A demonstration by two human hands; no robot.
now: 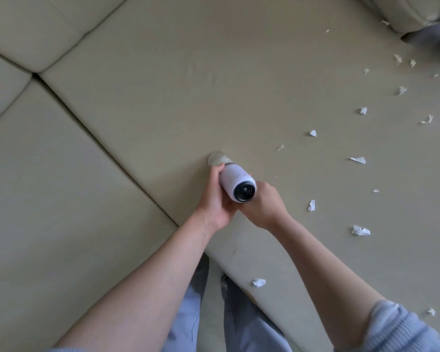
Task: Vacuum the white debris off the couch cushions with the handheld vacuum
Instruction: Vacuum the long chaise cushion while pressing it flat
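At the middle of the view, the left hand (215, 199) curls round the near-left side of a white, cylindrical handheld vacuum (235, 182), thumb lying along the barrel. The right hand (263, 207) grips the same body from the right, its fingers wrapped under the rear end, where a black round cap with small lights faces the camera. The vacuum sits between the two hands and tilts away from the person, its clear nozzle (217, 158) touching the beige leather couch cushion (214, 85).

To the right of the hands, well apart from the nozzle, scraps of white torn paper debris (361, 230) lie scattered over that cushion in a loose band running from the near edge up to the far right corner. One crumpled scrap (259, 282) rests near the cushion's front edge, between the forearms. Left of the hands a dark seam separates a second beige seat cushion (48, 186). Light blue trouser legs (188, 313) show below, and a ribbed blue sleeve (396, 329) is pushed up the right arm.
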